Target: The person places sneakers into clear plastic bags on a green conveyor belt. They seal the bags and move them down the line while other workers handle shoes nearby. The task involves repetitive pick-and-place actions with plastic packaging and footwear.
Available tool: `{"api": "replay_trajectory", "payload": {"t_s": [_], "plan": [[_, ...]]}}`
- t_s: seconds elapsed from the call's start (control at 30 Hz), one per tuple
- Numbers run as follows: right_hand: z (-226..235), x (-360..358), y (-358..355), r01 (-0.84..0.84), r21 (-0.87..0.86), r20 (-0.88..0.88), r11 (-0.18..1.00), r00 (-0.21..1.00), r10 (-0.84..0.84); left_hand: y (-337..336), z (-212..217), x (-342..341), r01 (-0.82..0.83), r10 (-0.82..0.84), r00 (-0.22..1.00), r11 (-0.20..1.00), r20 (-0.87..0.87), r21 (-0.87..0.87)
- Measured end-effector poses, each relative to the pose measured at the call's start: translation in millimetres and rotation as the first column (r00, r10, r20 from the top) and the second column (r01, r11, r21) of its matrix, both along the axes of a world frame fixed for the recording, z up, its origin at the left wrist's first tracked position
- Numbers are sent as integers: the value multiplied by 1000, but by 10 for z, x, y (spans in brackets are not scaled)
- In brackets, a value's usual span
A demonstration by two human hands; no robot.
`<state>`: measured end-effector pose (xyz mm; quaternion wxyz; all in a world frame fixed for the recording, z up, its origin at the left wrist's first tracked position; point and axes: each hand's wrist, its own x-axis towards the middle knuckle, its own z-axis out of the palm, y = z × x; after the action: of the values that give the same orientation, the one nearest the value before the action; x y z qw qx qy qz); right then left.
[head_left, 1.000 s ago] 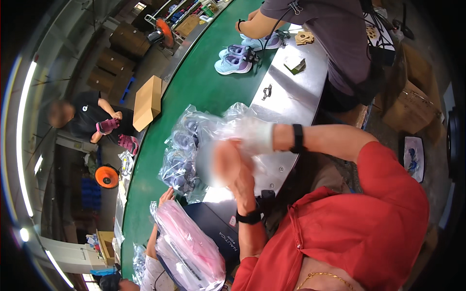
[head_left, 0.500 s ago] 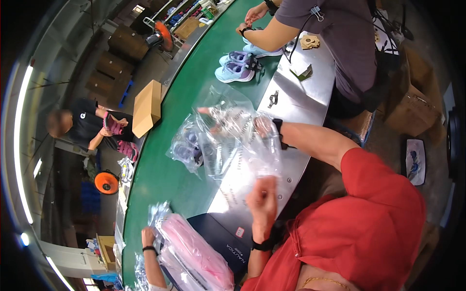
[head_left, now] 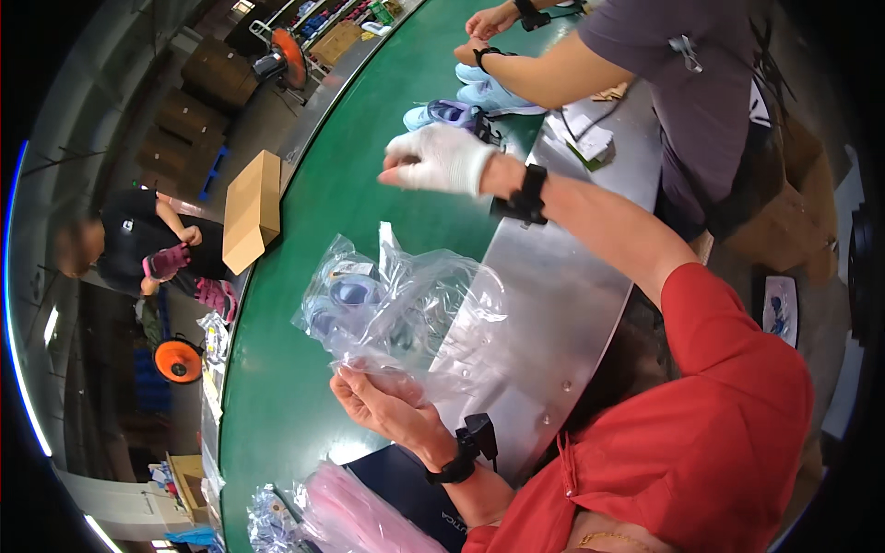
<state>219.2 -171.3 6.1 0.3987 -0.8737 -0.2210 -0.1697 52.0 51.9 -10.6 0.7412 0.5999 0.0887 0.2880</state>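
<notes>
My left hand (head_left: 392, 401) is closed on the near edge of a clear plastic bag (head_left: 419, 300), palm up and fingers bent. The bag spreads crumpled over the green belt and metal table edge. Beside and partly under it, a pair of light blue and purple sneakers (head_left: 346, 300) shows through clear plastic. My right hand (head_left: 438, 161), in a white glove, hovers over the belt with thumb and fingers a little apart and nothing visible in them. Just beyond it stand more pale blue sneakers (head_left: 452, 112), partly covered by the glove.
Pink wrapped goods in clear plastic (head_left: 364, 516) and a dark blue box (head_left: 406, 488) lie near me. A co-worker's hands (head_left: 484, 37) are above further shoes. An open carton (head_left: 252, 210) stands across the green belt (head_left: 286, 405), near another person holding a pink shoe (head_left: 166, 263).
My right hand has come out of the bag and moved away toward the far sneakers. My left hand has moved left onto the bag, which has sunk down. Another person's hand at lower left is gone.
</notes>
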Motion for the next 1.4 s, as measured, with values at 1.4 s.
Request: {"api": "replay_trajectory", "payload": {"t_s": [1.4], "plan": [[-213, -2378, 419, -251, -811, 78, 528, 848, 524, -413, 442, 28, 360, -383, 923, 818, -43, 449]]}}
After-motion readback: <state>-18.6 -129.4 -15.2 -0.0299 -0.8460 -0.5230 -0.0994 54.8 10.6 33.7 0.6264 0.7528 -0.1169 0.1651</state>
